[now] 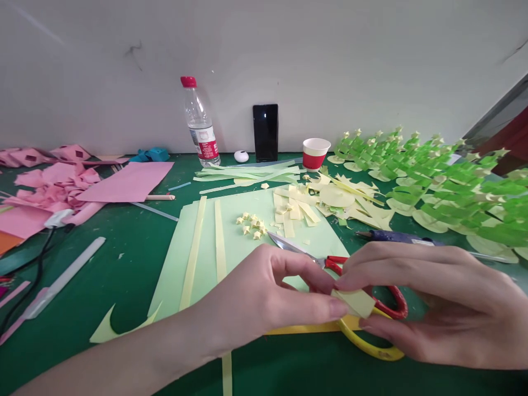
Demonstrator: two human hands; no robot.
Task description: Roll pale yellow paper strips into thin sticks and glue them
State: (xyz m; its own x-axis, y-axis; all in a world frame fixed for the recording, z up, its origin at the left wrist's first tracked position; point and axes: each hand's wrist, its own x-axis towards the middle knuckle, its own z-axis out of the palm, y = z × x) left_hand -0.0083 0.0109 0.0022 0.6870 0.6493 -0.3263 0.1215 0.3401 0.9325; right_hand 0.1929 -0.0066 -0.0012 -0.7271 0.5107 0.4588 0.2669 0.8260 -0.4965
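Between my two hands is a small folded piece of pale yellow paper (355, 303). My left hand (284, 291) pinches its left end between thumb and fingers. Thumb and fingers of my right hand (437, 302) close on its other side. Beneath the hands lie scissors (390, 355) with red and yellow handles, their blades pointing away to the left, partly hidden by my fingers. Several small folded paper stars (252, 225) sit on the light green paper sheets (181, 242). Two long yellow paper strips (193, 253) run lengthwise on those sheets.
Yellow paper scraps (342, 198) heap behind the scissors. Green paper trees (454, 181) topped with stars crowd the right, beside a blue glue gun (396, 237). A bottle (202, 129), phone (265, 133) and paper cup (315, 154) stand along the wall. Pink paper (127, 181) covers the left.
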